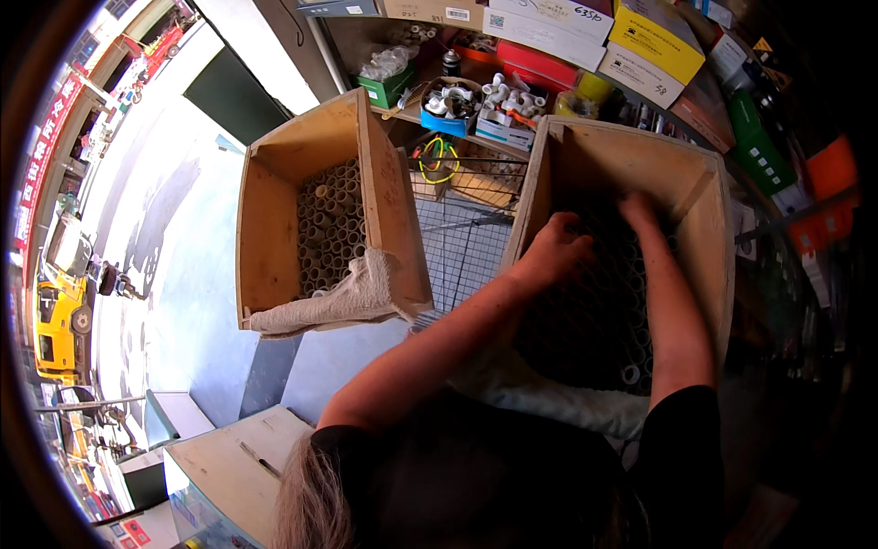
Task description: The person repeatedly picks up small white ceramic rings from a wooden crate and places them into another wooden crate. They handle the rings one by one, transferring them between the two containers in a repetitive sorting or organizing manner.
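Both my arms reach into a deep wooden box (718, 274) at the right. Round, open-ended tubes (631, 373) stand packed inside it, mostly in deep shadow. My left hand (560, 247) is over the tubes near the box's left wall, its fingers curled in; whatever they may grip does not show. Farther in, by the far wall, my right hand (635, 210) reaches down among the tubes, its fingers lost in the dark. To the left stands a second wooden box (265, 197) with pale short tubes (329, 220) packed upright in it.
A cloth (338, 297) hangs over the left box's near edge; another pale cloth (558, 398) covers the right box's near edge. A wire grid (457, 247) lies between the boxes. Shelves behind hold cartons (549, 27) and white pipe fittings (508, 96). A pen lies on the table (229, 448).
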Demonstrator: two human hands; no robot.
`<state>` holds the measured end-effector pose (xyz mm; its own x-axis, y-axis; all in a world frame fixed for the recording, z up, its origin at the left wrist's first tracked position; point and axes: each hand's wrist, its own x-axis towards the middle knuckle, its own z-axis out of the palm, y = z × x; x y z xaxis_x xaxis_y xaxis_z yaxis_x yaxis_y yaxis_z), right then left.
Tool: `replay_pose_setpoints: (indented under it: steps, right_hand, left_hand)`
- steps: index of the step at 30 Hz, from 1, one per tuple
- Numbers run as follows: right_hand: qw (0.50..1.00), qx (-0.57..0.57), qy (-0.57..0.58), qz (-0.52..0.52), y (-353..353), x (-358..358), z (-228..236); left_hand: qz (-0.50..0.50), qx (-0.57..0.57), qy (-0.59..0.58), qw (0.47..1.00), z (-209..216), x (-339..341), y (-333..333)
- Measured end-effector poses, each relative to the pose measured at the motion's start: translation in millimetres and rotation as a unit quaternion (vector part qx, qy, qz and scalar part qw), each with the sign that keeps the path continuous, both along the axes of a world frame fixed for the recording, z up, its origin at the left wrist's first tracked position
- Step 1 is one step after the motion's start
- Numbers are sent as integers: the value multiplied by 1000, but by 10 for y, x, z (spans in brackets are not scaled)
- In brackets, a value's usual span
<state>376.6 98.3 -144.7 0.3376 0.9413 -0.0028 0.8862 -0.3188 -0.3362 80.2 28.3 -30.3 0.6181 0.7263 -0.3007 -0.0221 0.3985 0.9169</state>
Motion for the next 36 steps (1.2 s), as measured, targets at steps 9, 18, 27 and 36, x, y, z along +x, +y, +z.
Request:
replay_pose_setpoints:
  steps: [9, 18, 27, 36]
  right_hand:
    - [970, -234, 50, 47, 164, -45, 787]
    - [944, -217, 206, 136, 174, -785, 1994]
    - [967, 101, -122, 199, -604, -31, 2340]
    - [946, 162, -225, 167, -763, 281, 1966]
  left_hand:
    - [-25, 73, -71, 995, 26, 73, -40]
    - [-87, 163, -149, 971, 911, -735, 218]
    - [195, 225, 102, 949, 918, -2780, 1015]
    - [315, -3, 201, 927, -1074, -4391, 1524]
